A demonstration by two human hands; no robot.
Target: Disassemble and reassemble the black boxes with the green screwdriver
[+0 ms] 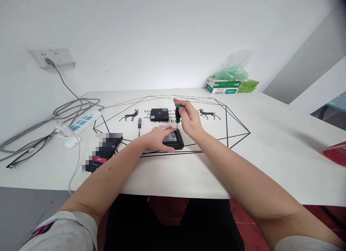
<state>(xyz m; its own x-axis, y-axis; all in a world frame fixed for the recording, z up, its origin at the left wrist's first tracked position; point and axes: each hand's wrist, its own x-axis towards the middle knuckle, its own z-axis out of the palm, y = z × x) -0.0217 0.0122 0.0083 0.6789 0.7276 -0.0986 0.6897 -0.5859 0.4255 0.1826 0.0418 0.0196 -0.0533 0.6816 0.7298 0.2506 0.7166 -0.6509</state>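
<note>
My right hand is closed round the green and black handle of a screwdriver, which stands nearly upright. Its thin shaft points down at the far right corner of a small black box, bearing a white printed label. Whether the tip sits in a screw is too small to see. Across the left part of that box lies my left hand, its thumb along the near edge and its fingers at the far edge, gripping it against the table. Just behind is a second flat black box. A second screwdriver lies to the left.
On the left are a phone, a white power strip, looped grey cables and glasses. Green and white cartons with a plastic bag stand at the back right. A red object is at the right edge.
</note>
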